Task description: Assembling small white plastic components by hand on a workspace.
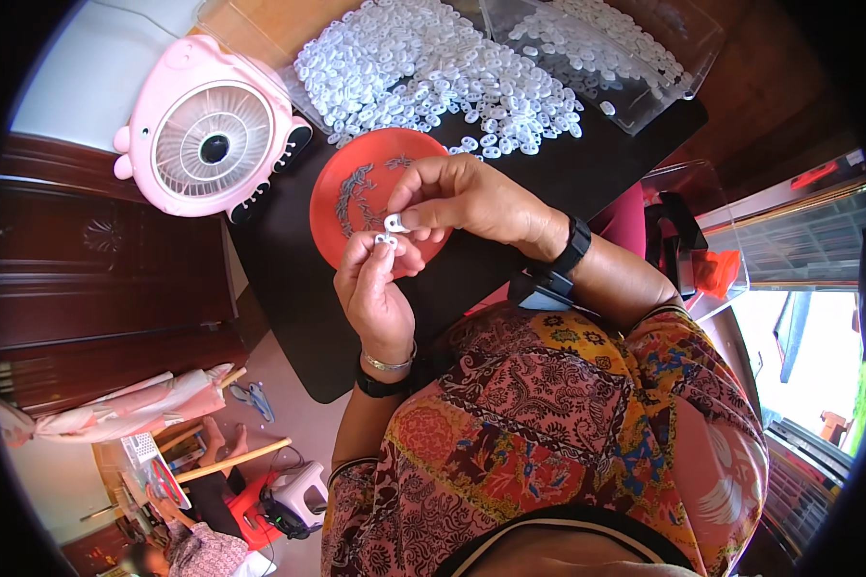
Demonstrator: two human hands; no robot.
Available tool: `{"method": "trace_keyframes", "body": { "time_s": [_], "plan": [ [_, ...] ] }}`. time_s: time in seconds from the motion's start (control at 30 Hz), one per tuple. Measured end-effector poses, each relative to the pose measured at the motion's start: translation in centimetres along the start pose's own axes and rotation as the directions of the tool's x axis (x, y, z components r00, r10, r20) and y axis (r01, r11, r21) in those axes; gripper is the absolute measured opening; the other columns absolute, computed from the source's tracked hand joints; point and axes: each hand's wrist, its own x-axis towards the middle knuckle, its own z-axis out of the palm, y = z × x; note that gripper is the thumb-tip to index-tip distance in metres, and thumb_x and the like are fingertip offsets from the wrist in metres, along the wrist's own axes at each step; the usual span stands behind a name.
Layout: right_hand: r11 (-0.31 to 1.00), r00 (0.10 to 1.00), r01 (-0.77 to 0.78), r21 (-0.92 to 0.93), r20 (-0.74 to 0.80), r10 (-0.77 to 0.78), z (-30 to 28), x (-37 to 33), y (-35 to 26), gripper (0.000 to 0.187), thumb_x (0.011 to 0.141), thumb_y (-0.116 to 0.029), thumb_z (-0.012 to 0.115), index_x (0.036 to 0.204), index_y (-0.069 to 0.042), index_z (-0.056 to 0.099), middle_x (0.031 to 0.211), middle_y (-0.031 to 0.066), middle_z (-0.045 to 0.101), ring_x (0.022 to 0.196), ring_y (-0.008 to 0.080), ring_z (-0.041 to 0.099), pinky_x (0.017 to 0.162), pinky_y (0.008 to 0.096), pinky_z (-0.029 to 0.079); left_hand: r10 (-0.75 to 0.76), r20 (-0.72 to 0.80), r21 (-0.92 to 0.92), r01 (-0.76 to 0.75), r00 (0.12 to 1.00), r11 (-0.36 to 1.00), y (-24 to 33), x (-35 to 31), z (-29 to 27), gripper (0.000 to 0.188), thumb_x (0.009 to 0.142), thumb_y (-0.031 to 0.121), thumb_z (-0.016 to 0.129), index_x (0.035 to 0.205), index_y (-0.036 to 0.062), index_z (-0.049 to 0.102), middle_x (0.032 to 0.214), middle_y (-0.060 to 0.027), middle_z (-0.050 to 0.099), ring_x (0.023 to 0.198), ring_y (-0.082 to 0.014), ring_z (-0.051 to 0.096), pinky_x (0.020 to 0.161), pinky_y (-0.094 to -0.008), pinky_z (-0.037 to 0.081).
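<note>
Over the near edge of a red-orange plate (pixel 329 183), my two hands meet with the fingertips close together. My left hand (pixel 375 288) is closed in a pinch on a small white plastic piece (pixel 386 239) with dark holes. Just above it, my right hand (pixel 467 204) grips another white plastic piece (pixel 394 223), oval with a hole, between thumb and fingers. The two pieces are touching or nearly so; I cannot tell which. Small grey metal pins or screws (pixel 354 190) lie scattered on the plate, partly hidden by my right hand.
Beyond the plate spreads a big heap of white oval pieces (pixel 404 67) on the dark table (pixel 293 317). A clear plastic bin (pixel 635 111) with more pieces lies at the far right. A pink fan (pixel 197 125) stands left. Another person (pixel 202 548) sits at lower left.
</note>
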Motion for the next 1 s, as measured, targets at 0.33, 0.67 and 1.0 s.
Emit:
{"method": "trace_keyframes", "body": {
  "time_s": [0.33, 0.67, 1.0],
  "plan": [
    [0.936, 0.981, -0.119, 0.333, -0.109, 0.163, -0.2, 0.0, 0.5, 0.011, 0.087, -0.008, 0.066, 0.096, -0.002, 0.064, 0.083, 0.0056, 0.069, 0.069, 0.0084, 0.066, 0.061, 0.0177, 0.052, -0.064, -0.007, 0.081, 0.064, 0.998, 0.995, -0.6, 0.1, -0.2, 0.018, 0.091, 0.013, 0.048, 0.078, 0.0018, 0.051, 0.062, -0.0018, 0.050, 0.054, -0.0077, 0.042, 0.053, -0.0212, 0.031],
    [0.982, 0.991, -0.040, 0.186, -0.121, 0.064, 0.5, -0.5, 0.3, 0.010, 0.087, -0.007, 0.066, 0.096, -0.001, 0.065, 0.083, 0.0034, 0.068, 0.072, 0.0068, 0.064, 0.067, 0.0189, 0.052, -0.068, -0.028, 0.115, 0.071, 0.997, 0.991, -0.6, -0.1, -0.2, 0.017, 0.091, 0.012, 0.050, 0.078, 0.0018, 0.051, 0.063, -0.0017, 0.050, 0.056, -0.0071, 0.042, 0.053, -0.0218, 0.032],
    [0.988, 0.982, 0.107, -0.114, -0.142, -0.123, 1.4, -1.2, -0.3, 0.010, 0.086, -0.005, 0.066, 0.095, 0.000, 0.066, 0.086, 0.0013, 0.067, 0.080, 0.0070, 0.062, 0.075, 0.0219, 0.050, -0.067, -0.013, 0.146, 0.068, 0.998, 0.987, -0.6, -0.1, -0.1, 0.018, 0.092, 0.011, 0.050, 0.077, 0.0020, 0.049, 0.063, -0.0007, 0.048, 0.056, -0.0066, 0.040, 0.053, -0.0214, 0.032]
  ]
}}
